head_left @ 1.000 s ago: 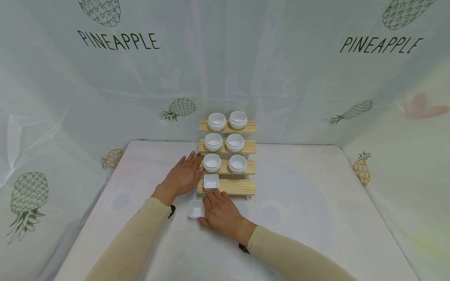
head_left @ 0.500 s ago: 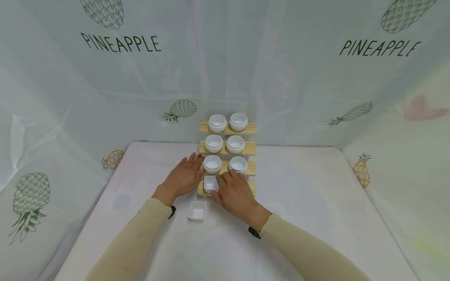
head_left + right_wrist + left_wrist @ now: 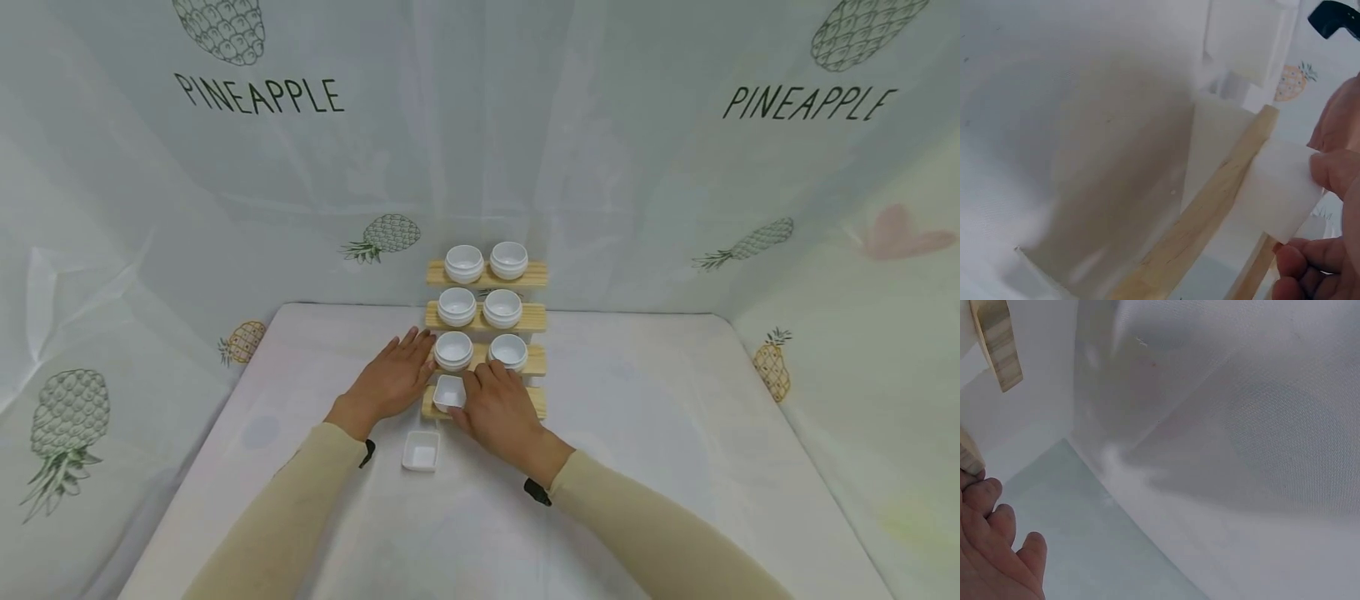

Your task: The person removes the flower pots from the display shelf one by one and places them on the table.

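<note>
A wooden-tiered rack [image 3: 490,360] stands on the white table. On its lowest tier, in the head view, a small white square dish [image 3: 449,392] sits at the left. My right hand [image 3: 504,417] covers the tier beside it; in the right wrist view, thumb and fingers pinch a white dish [image 3: 1275,187] above the plank. Whether another dish lies under that hand cannot be told. My left hand [image 3: 392,375] lies flat at the rack's left side, fingers extended; in the left wrist view its fingertips touch a wooden plank end [image 3: 969,456]. A second white square dish [image 3: 421,451] lies on the table in front.
Each upper tier carries two round white bowls, such as the front left bowl [image 3: 453,350] and the front right bowl [image 3: 508,351]. Behind the table hangs a pale cloth [image 3: 600,167] printed with pineapples.
My right hand has moved from near the table dish up and right onto the lowest tier. The left dish there has turned slightly during the last half second. My left hand stays put.
</note>
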Available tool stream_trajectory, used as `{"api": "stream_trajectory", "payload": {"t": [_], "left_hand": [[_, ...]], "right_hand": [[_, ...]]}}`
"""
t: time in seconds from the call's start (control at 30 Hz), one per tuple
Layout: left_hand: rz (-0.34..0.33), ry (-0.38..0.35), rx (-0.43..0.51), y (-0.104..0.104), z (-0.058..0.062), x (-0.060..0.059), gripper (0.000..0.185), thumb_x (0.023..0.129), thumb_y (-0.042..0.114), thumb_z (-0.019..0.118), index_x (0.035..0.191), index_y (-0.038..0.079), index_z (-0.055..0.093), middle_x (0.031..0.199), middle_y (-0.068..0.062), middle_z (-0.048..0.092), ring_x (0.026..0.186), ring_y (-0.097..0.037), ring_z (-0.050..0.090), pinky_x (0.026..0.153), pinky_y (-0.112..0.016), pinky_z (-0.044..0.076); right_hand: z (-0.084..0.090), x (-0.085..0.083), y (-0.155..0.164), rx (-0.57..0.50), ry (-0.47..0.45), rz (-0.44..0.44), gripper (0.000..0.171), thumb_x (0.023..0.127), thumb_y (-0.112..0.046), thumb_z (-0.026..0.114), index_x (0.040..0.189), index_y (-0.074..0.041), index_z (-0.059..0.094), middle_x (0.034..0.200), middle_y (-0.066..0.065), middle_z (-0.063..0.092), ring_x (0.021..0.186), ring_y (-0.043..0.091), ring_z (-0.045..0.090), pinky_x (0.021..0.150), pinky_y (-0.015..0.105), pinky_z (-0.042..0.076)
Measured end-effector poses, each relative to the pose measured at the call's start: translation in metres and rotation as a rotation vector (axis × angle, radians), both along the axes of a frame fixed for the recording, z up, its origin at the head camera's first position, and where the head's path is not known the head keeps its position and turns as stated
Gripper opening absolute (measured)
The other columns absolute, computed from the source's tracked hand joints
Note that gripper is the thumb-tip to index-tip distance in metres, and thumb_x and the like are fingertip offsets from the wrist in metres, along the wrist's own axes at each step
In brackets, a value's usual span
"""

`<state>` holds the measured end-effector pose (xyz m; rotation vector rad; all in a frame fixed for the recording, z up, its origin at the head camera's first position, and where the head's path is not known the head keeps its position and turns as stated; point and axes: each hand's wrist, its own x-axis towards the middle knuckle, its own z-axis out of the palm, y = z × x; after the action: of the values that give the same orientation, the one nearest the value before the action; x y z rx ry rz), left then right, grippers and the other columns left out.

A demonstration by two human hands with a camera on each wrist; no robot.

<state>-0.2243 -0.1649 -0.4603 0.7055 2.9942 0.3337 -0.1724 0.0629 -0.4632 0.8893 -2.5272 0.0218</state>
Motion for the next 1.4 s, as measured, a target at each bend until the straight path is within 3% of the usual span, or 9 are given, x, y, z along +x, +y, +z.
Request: {"api": "stream_trajectory", "payload": {"t": [0.23,0.37,0.57,0.9,1.4], "left_hand": [[0.002,-0.011,0.004,0.001,0.001,0.000,0.062,0.117,0.039,0.029,0.167,0.003,0.026,0.173,-0.015,0.027,0.164,-0.033,0.016,0.134,-0.055,0.018],[0.007,-0.006,-0.004,0.001,0.001,0.000,0.062,0.117,0.039,0.027,0.168,0.003,0.024,0.174,-0.015,0.026,0.164,-0.033,0.016,0.134,-0.054,0.017],[0.004,-0.008,0.007,0.001,0.001,0.000,0.061,0.117,0.038,0.025,0.168,0.004,0.023,0.174,-0.015,0.026,0.164,-0.033,0.017,0.134,-0.054,0.018],[0.011,-0.026,-0.004,0.002,-0.003,-0.002,0.062,0.117,0.040,0.022,0.169,0.006,0.020,0.175,-0.013,0.023,0.164,-0.031,0.015,0.134,-0.052,0.016],[0.010,-0.015,0.010,0.002,-0.002,-0.001,0.062,0.117,0.038,0.025,0.168,0.004,0.023,0.174,-0.014,0.026,0.164,-0.032,0.017,0.134,-0.054,0.018]], "right_hand": [[0.010,0.004,0.006,0.042,0.011,0.040,0.052,0.088,-0.050,0.082,0.101,-0.001,0.070,0.086,0.007,0.063,0.084,0.024,0.058,0.089,0.037,0.052],[0.008,0.013,0.017,0.047,0.041,0.076,0.051,0.084,-0.050,0.083,0.092,-0.003,0.064,0.082,0.006,0.058,0.081,0.025,0.054,0.082,0.036,0.049],[-0.012,0.030,0.028,0.031,-0.017,0.094,0.048,0.086,-0.052,0.080,0.093,-0.009,0.062,0.081,0.002,0.053,0.078,0.021,0.048,0.066,0.031,0.043],[-0.050,0.038,0.027,0.086,-0.025,0.122,0.052,0.088,-0.059,0.078,0.095,-0.010,0.063,0.084,-0.001,0.054,0.078,0.018,0.048,0.065,0.027,0.039],[-0.058,0.037,0.022,0.055,-0.029,0.131,0.051,0.088,-0.057,0.078,0.101,-0.009,0.065,0.091,0.000,0.060,0.082,0.018,0.051,0.067,0.026,0.040]]}}
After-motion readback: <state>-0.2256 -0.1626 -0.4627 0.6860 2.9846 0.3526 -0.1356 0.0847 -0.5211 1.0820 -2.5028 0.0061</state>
